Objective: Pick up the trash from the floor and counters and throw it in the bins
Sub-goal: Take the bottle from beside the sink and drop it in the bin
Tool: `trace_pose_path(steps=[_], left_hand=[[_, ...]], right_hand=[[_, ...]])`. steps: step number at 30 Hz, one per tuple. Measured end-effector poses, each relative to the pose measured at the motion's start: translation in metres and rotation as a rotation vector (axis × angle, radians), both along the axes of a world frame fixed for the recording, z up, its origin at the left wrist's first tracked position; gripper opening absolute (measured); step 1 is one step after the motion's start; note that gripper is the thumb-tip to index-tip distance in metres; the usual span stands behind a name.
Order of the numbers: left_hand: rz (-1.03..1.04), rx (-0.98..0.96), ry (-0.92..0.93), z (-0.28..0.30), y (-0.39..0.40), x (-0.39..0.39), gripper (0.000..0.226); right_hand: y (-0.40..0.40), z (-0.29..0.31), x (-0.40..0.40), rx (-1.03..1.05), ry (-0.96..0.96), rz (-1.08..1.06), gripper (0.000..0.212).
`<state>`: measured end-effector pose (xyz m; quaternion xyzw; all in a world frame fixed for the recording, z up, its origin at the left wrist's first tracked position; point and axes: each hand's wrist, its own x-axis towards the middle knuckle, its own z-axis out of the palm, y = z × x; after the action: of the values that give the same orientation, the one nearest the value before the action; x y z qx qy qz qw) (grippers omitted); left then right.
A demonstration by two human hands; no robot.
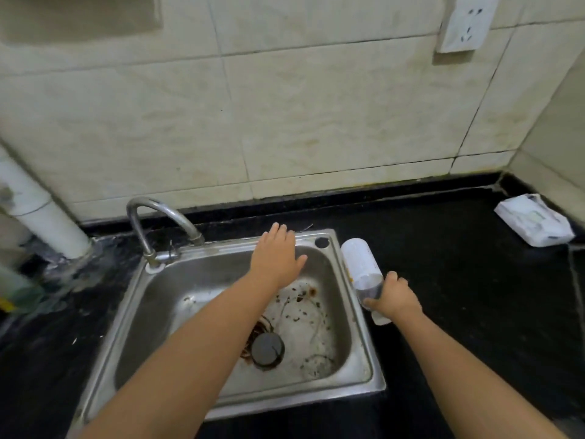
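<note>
Head view, single entry.

Item 1: plastic bottle (364,267), clear with a white label, lying on its side on the black tabletop (443,280), just beside the right rim of the steel sink (202,403). Its base points toward the wall; its neck end is covered by the right hand (395,299).

Item 2: right hand, fingers closed around the bottle's neck end. The bottle appears not yet lifted clear of the tabletop, though this cannot be told for certain.

Item 3: left hand (275,258), fingers spread and empty, palm down over the far rim of the sink, well apart from the bottle. Whether it touches the rim cannot be told.

Item 4: white packet (535,220), lying in the far right corner of the tabletop, apart from both hands. Probably further trash.

Item 5: faucet (158,223), at the sink's back left. Drain plug (267,348) in the basin, with brown residue around it.

No bins in view.

Risks, as judged: the grip sits at one end of a smooth bottle, so the long body may swing or slip on lifting. Lying so near the rim, it could roll into the soiled basin. Any liquid left inside may spill if the cap is loose; the cap is hidden. The packet could be overlooked.
</note>
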<state>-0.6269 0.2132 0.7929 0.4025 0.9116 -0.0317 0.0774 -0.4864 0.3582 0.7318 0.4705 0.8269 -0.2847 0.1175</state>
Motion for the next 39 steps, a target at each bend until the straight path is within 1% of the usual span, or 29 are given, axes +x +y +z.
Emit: trace_pose_path(steps=[2,5,8,10,12,14,15,17,20,22,24,26,31,35,39], left_hand=[[-0.058,-0.037,-0.012,-0.007,0.023,-0.016,0.064],[-0.127,-0.050,-0.043,-0.017,0.053,-0.023,0.062],[-0.235,-0.062,-0.067,-0.030,0.091,-0.014,0.062],[-0.318,-0.077,-0.065,-0.033,0.115,0.002,0.062],[-0.411,-0.068,-0.060,-0.032,0.139,0.025,0.061],[-0.514,-0.054,-0.062,-0.026,0.166,0.060,0.060],[-0.572,-0.045,-0.061,-0.022,0.179,0.083,0.060],[-0.711,-0.027,-0.048,-0.011,0.201,0.141,0.060],[-0.969,0.006,0.002,0.004,0.214,0.251,0.060],[-1.147,0.042,0.031,0.013,0.202,0.336,0.060],[-1.322,0.072,0.037,0.019,0.174,0.427,0.060],[-1.508,0.100,0.034,0.021,0.130,0.520,0.060],[-1.963,0.148,-0.008,0.017,-0.029,0.733,0.059],[-2.304,0.144,-0.037,0.015,-0.183,0.862,0.058],[-2.638,0.177,-0.064,0.009,-0.348,0.956,0.058]], right_hand=[[0.006,-0.008,-0.008,-0.039,0.039,-0.041,0.065],[0.008,-0.017,-0.010,-0.068,0.111,-0.010,0.064],[0.019,-0.019,0.004,-0.038,0.200,-0.046,0.058],[0.032,-0.012,0.024,0.013,0.271,-0.107,0.051],[0.047,0.004,0.051,0.071,0.349,-0.190,0.036],[0.062,0.023,0.090,0.166,0.385,-0.305,0.026],[0.067,0.031,0.115,0.218,0.394,-0.370,0.026],[0.067,0.049,0.174,0.308,0.390,-0.495,0.035],[0.038,0.069,0.281,0.412,0.352,-0.681,0.039],[-0.001,0.078,0.359,0.483,0.321,-0.820,0.039],[-0.056,0.081,0.439,0.541,0.274,-0.963,0.039],[-0.126,0.080,0.516,0.560,0.213,-1.115,0.037],[-0.341,0.067,0.670,0.543,0.050,-1.527,0.036],[-0.517,0.069,0.745,0.544,-0.086,-1.874,0.040],[-0.683,0.062,0.767,0.557,-0.145,-2.256,0.039]])
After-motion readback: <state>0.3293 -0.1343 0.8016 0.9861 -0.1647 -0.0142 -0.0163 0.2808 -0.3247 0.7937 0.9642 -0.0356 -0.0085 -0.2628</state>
